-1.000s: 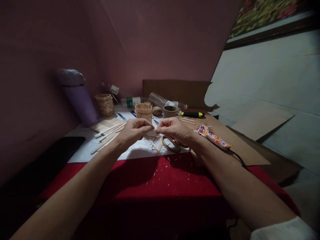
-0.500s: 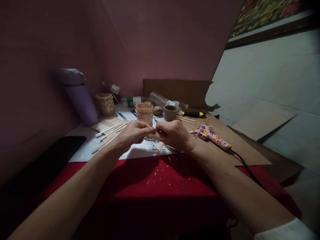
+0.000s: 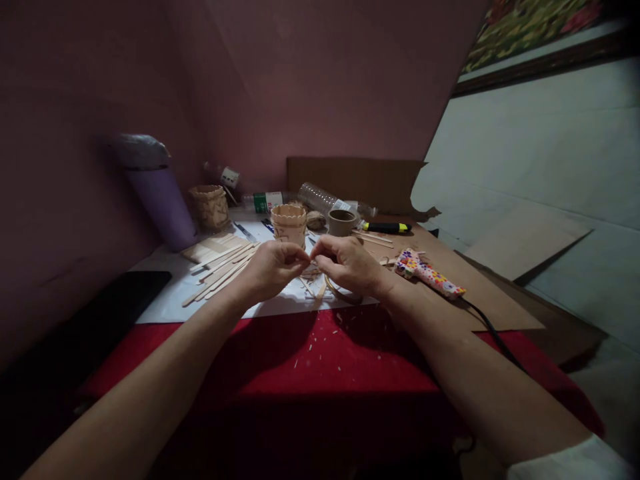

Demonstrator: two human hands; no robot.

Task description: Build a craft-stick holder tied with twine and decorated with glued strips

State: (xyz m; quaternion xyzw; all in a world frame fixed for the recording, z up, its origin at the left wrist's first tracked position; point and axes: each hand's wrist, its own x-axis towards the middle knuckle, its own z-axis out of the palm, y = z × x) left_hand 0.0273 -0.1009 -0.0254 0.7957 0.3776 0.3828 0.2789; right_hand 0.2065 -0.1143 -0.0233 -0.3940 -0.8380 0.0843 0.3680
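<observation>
The left hand and right hand are held pinched, close together; anything gripped is too small to tell. Sticks are spread beside the left hand. A cup is partly hidden behind. A glue gun is laid on cardboard.

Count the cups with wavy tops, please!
2: the middle cup, and the left cup beside the purple cylinder. More could be hidden behind things.

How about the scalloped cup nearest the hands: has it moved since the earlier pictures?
No; the scalloped cup stands just left of the twine ball, as before; only the view has shifted slightly.
</observation>
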